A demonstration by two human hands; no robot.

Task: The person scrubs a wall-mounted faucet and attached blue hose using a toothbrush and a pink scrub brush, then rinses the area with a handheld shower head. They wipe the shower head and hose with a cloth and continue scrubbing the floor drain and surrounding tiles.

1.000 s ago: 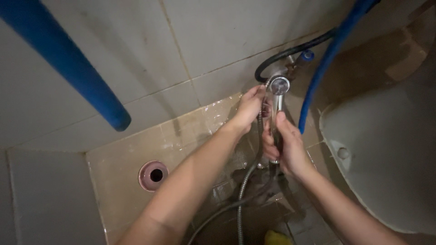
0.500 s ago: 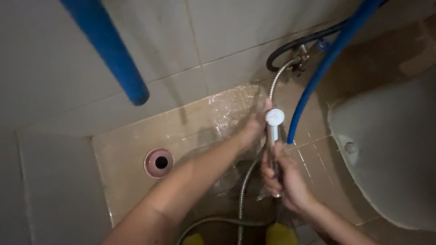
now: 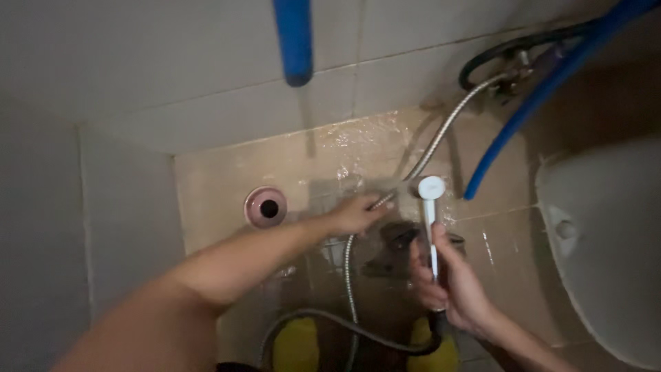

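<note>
My right hand (image 3: 451, 282) grips the handle of a chrome hand sprayer (image 3: 431, 196), its white round head pointing up and away from me. My left hand (image 3: 354, 213) reaches out over the wet floor and pinches the ribbed metal hose (image 3: 441, 138) near the sprayer head. The hose runs up to a wall valve (image 3: 513, 79) at the upper right and loops down past my wrists. The beige floor tiles (image 3: 220, 172) glisten with water.
A round pink floor drain (image 3: 266, 207) lies left of my left hand. A blue pipe (image 3: 294, 38) hangs down the tiled wall, and a blue hose (image 3: 530, 114) slants at the right. A white toilet bowl (image 3: 606, 241) fills the right edge. Yellow footwear (image 3: 297, 344) shows at the bottom.
My view has shifted right and back. My right hand has lowered the sprayer from the valve toward the floor. My left hand has slid down the hose and stretched out flat.
</note>
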